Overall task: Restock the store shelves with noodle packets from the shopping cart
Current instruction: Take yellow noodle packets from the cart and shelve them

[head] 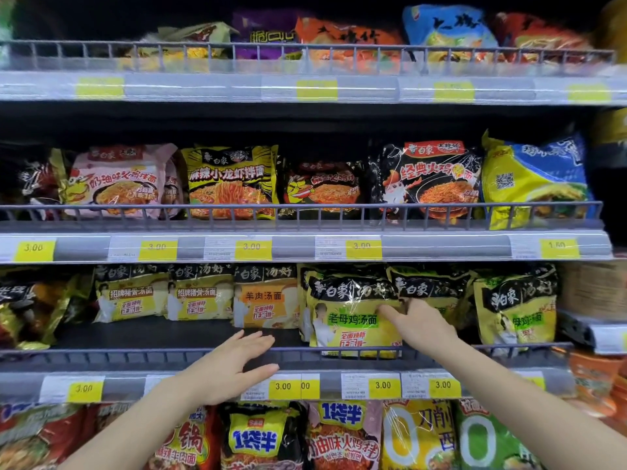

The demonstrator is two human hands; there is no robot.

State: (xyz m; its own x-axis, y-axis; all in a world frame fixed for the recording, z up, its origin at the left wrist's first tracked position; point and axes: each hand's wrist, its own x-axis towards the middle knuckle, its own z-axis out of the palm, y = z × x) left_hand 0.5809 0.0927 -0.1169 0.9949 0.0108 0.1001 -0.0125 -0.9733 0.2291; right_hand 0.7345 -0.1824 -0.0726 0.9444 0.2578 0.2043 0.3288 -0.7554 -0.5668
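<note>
So the shelves [305,356] fill the whole view, three tiers of noodle bags behind low wire rails, and the shopping cart isn't visible at all. The pack being stocked right now is the yellow chicken-soup noodle packet [353,320], standing upright at the front of the third shelf down, roughly 5 o'clock from the centre of the view, leaning against the rail with more of the same flavour behind it and to its 3 o'clock.

Going by the looks, these are light, puffy, crinkly film bags. The glossy wrap is probably a bit slippery, and the noodle block inside would likely crack if squeezed hard. I'd take it by the top seam or by both side edges, not the middle.

The right hand [419,322] reaches in from 5 o'clock, thumb on the pack's face and fingers curled around its right edge, gripping it. The left hand [234,362] hovers flat and open over the rail at the bare gap at the packet's 9 o'clock, holding nothing.
</note>
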